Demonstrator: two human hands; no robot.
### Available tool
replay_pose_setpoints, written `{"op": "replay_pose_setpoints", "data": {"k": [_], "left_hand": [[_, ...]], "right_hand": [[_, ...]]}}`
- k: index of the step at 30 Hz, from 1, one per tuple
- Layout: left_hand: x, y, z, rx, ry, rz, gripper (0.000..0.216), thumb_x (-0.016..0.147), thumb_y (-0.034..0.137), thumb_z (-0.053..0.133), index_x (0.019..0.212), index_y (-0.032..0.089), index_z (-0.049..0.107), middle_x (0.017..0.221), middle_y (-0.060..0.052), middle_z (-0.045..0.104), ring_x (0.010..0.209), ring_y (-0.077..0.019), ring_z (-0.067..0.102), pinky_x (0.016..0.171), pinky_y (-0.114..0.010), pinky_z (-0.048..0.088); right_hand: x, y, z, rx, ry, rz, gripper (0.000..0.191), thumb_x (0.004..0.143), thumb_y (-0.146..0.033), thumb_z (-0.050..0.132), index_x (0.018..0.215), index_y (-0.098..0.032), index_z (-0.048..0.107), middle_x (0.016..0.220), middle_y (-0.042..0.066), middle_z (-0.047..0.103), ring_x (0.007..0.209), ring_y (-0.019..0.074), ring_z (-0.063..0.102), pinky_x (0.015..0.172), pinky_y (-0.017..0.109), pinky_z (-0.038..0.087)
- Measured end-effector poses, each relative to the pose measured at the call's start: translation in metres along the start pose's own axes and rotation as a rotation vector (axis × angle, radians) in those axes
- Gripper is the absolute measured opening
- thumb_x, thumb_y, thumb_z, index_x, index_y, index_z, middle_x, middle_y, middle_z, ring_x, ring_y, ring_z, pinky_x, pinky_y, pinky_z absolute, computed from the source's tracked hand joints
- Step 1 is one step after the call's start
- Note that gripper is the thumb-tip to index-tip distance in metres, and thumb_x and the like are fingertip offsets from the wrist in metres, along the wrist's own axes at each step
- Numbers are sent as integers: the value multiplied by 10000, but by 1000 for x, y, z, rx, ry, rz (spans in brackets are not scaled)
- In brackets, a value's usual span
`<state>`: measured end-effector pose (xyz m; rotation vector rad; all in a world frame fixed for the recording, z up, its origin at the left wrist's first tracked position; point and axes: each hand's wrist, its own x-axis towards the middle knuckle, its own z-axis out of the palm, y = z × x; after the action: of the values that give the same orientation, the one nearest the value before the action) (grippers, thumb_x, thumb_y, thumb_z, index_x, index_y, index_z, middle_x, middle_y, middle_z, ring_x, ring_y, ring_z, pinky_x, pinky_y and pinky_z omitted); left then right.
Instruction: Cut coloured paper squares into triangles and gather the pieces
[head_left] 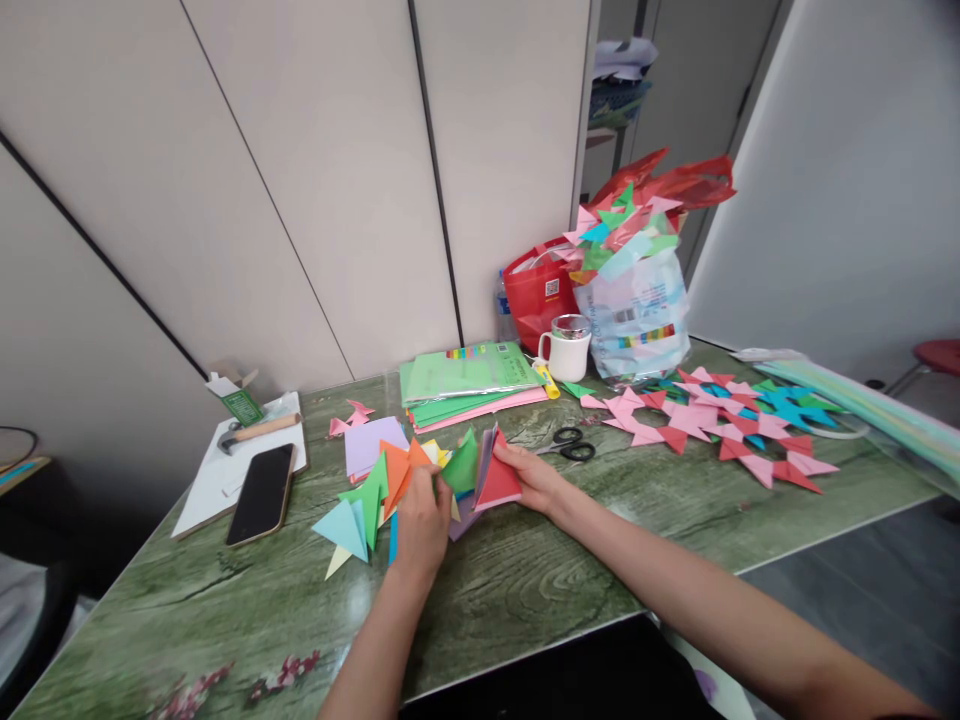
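Note:
My right hand (534,478) is closed around a small stack of folded paper pieces, a red one (499,482) at the front with purple edges behind it. My left hand (424,515) has its fingers pinched together at the edge of a green folded paper triangle (460,466), just left of that stack. Around the left hand lies a loose spread of folded triangles, among them an orange one (393,474), a light blue one (343,527) and a yellow one (434,453). Square purple sheets (370,447) lie behind them.
Black-handled scissors (576,445) lie beyond my right hand. Paper packs (472,375), a white mug (568,352) and a plastic bag (637,315) of folded pieces stand at the back. Paper stars (694,417) cover the right side. A phone (262,494) and hammer (262,430) lie left.

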<state>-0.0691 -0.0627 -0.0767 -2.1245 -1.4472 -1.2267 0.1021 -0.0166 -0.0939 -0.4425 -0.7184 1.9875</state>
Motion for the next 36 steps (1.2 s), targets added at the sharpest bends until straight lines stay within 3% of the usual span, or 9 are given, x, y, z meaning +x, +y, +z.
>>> {"op": "replay_pose_setpoints", "data": {"k": [4, 7, 13, 18, 23, 27, 33, 36], "left_hand": [[-3, 11, 1, -90, -54, 40, 203, 864, 196, 412, 1038, 174, 514, 871, -59, 670, 698, -143, 646, 614, -241, 500], [-1, 11, -3, -86, -84, 17, 205, 889, 220, 386, 1045, 189, 515, 858, -32, 678, 712, -126, 640, 647, -229, 499], [14, -19, -19, 188, -16, -224, 214, 807, 269, 511, 955, 127, 571, 885, -137, 609, 873, -291, 542, 765, -459, 425], [14, -38, -24, 341, -70, -329, 184, 750, 239, 531, 852, 106, 607, 802, -139, 546, 829, -312, 492, 735, -466, 405], [11, -45, -19, 358, -115, -324, 126, 723, 205, 509, 752, 129, 605, 747, -118, 533, 785, -296, 488, 731, -450, 407], [12, -46, -18, 339, -70, -314, 111, 722, 147, 467, 652, 166, 551, 677, -94, 517, 745, -280, 504, 707, -434, 419], [13, -27, -14, 218, 108, -241, 131, 843, 175, 373, 868, 146, 498, 890, -134, 584, 803, -232, 575, 668, -354, 457], [7, -17, -5, 131, 122, -152, 113, 853, 183, 392, 908, 156, 486, 917, -116, 612, 769, -204, 614, 632, -315, 473]], "right_hand": [[0, 2, 0, -6, 13, 7, 253, 682, -302, 734, 824, -112, 645, 801, 76, 718, 675, 163, 670, 710, 289, 511], [3, 3, -4, -3, 52, -12, 255, 675, -298, 742, 826, -117, 644, 774, 61, 717, 647, 149, 665, 689, 277, 512], [7, 4, -9, 17, 98, -52, 240, 660, -256, 756, 839, -154, 635, 741, 16, 714, 618, 130, 661, 666, 259, 521], [6, 1, -8, 23, 94, -63, 317, 650, -215, 761, 934, -184, 624, 823, 12, 719, 682, 131, 670, 667, 250, 530], [6, 2, -9, 4, 86, -34, 184, 700, -234, 725, 834, -136, 645, 750, 38, 715, 631, 140, 668, 650, 263, 537], [6, 3, -9, -6, 65, -26, 195, 691, -259, 732, 807, -128, 647, 738, 48, 714, 618, 142, 665, 642, 263, 537], [3, 2, -7, -19, 17, -16, 187, 714, -272, 704, 830, -133, 659, 825, 72, 720, 725, 174, 678, 723, 301, 532], [2, 2, -5, -25, -13, -7, 192, 709, -276, 706, 823, -129, 661, 871, 90, 717, 787, 192, 675, 769, 321, 518]]}}
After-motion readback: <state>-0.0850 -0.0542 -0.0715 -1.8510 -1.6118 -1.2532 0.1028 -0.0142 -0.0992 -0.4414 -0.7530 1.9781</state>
